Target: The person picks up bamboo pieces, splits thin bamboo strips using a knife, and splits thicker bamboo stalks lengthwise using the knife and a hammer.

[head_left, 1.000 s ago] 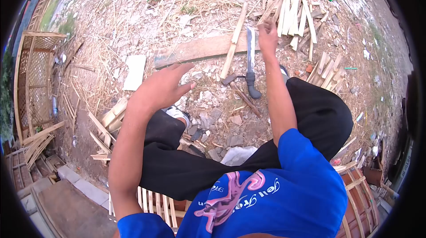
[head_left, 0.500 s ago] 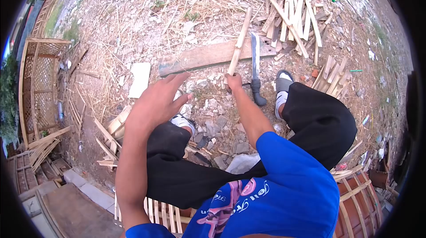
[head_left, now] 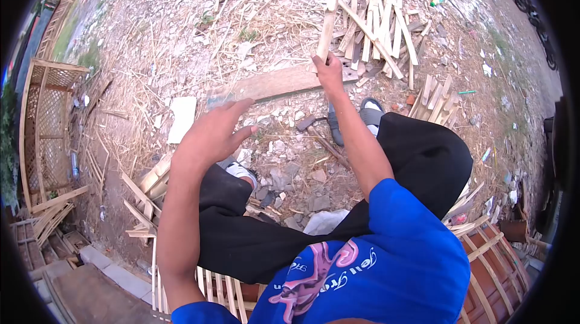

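Note:
My right hand (head_left: 330, 74) is closed around the lower end of a pale split bamboo strip (head_left: 330, 13), which points up and away from me over the plank. My left hand (head_left: 219, 128) hovers over the stony ground with fingers stretched and thumb apart, holding nothing. A long weathered wooden plank (head_left: 272, 85) lies across the ground ahead of me. Beside my right forearm shows the dark wrapped handle of a machete (head_left: 336, 129); my arm hides most of its blade. What looks like a hammer (head_left: 307, 123) lies just left of that handle.
A heap of split strips (head_left: 380, 28) lies beyond the plank to the right, with a smaller bundle (head_left: 434, 102) near my right foot. More pieces (head_left: 145, 197) lie by my left leg. A white slab (head_left: 182, 118) and a lattice frame (head_left: 54, 137) are on the left.
My right hand has moved forward and up with the bamboo strip. Its forearm now covers the machete blade, and the hammer-like tool has come into sight. My left hand stays open, about where it was.

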The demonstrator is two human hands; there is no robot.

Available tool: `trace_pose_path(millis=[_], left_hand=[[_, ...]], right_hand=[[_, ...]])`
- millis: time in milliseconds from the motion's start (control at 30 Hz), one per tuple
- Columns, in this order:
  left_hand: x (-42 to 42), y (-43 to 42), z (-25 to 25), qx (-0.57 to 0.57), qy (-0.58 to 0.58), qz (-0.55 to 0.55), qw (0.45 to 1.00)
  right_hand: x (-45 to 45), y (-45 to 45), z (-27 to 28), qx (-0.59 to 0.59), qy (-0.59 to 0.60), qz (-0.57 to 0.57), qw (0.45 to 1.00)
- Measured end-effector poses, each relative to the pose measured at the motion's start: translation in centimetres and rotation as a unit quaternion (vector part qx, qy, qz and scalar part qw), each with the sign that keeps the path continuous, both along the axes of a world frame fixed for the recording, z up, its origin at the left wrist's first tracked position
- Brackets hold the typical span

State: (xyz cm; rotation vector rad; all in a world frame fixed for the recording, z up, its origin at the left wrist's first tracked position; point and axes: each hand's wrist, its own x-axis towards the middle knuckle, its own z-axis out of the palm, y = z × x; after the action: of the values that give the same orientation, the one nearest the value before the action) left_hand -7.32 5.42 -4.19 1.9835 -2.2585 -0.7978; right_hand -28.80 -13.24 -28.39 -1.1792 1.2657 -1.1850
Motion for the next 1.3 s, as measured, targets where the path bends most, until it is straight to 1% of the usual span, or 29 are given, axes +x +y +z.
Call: trace_pose_path(millis=[33,67,100,133,167,200,267,300,333,367,433,533,633,733,767,833,933,967,1033,1100,1133,1200,1300], left_hand=[[0.0,0.1,0.1,-0.001,0.002,0.003,1.0],[0.1,0.2,0.3,-0.003,0.004,0.006,1.0],[0.3,0.3,0.1,-0.002,0.003,0.004,1.0],[0.5,0.3,-0.1,-0.002,0.001,0.002,1.0],[0.7,0.2,-0.3,-0.002,0.0,0.0,1.0],[0.7,0.1,-0.3,-0.002,-0.003,-0.002,1.0],[0.8,0.0,-0.4,0.002,-0.009,-0.005,1.0],[0.9,0.0,-0.4,-0.002,-0.008,-0.006,1.0],[0.9,0.0,-0.4,-0.005,-0.008,-0.006,1.0],[0.9,0.1,-0.4,-0.007,-0.008,-0.005,1.0],[1.2,0.1,-0.7,-0.009,-0.008,-0.002,1.0],[1.4,0.4,-0.5,0.009,-0.02,-0.001,1.0],[1.2,0.3,-0.7,0.014,-0.021,-0.007,1.0],[1.3,0.1,-1.0,0.019,-0.009,-0.013,1.0],[1.2,0.0,-1.0,0.021,-0.003,-0.015,1.0],[1.1,0.0,-1.3,0.021,-0.006,-0.017,1.0],[0.6,-0.1,-1.1,0.023,-0.009,-0.018,1.0],[0.4,-0.1,-0.9,0.026,-0.01,-0.019,0.999],[0.0,0.0,-0.7,0.029,-0.002,-0.018,0.999],[-0.4,0.0,-0.3,0.034,0.002,-0.018,0.999],[-0.8,-0.1,0.0,0.039,0.003,-0.019,0.999],[-1.1,-0.3,-0.1,0.039,0.0,-0.021,0.999],[-1.3,-0.9,-0.7,0.037,-0.005,-0.031,0.999]], right_hand=[[-2.0,-2.4,0.2,-0.014,0.041,-0.032,0.999],[-4.4,-4.4,1.1,-0.012,0.116,-0.071,0.991],[-5.8,-4.7,3.5,0.027,0.148,-0.155,0.976],[-8.0,-5.9,2.6,0.014,0.138,-0.218,0.966],[-10.4,-6.7,0.8,-0.004,0.182,-0.273,0.944],[-12.0,-5.6,0.6,-0.012,0.196,-0.301,0.933],[-13.3,-1.4,-0.6,0.077,0.12,-0.262,0.954],[-15.8,-1.7,-10.1,0.064,0.249,-0.271,0.928],[-16.1,1.2,-12.8,0.106,0.315,-0.246,0.91],[-16.0,5.1,-14.4,0.113,0.395,-0.226,0.883],[-16.2,11.2,-16.5,0.164,0.453,-0.141,0.865],[-13.5,12.4,-15.4,0.068,0.476,-0.001,0.877],[-11.4,8.5,-14.8,0.151,0.404,0.03,0.902],[-10.7,6.8,-14.6,0.104,0.368,0.094,0.919],[-10.7,6.4,-14.6,0.108,0.358,0.101,0.922],[-11.1,6.1,-17.4,0.117,0.334,0.115,0.928],[-12.9,6.8,-20.0,0.199,0.186,0.104,0.956],[-14.0,6.7,-20.5,0.247,0.184,0.085,0.948],[-15.7,5.9,-18.5,0.337,0.179,0.045,0.923],[-16.4,4.9,-14.8,0.384,0.1,-0.048,0.917],[-16.6,4.4,-13.9,0.406,0.06,-0.094,0.907],[-18.4,1.6,-16.0,0.388,-0.052,-0.166,0.905],[-18.8,-0.9,-15.4,0.303,-0.052,-0.198,0.931]])
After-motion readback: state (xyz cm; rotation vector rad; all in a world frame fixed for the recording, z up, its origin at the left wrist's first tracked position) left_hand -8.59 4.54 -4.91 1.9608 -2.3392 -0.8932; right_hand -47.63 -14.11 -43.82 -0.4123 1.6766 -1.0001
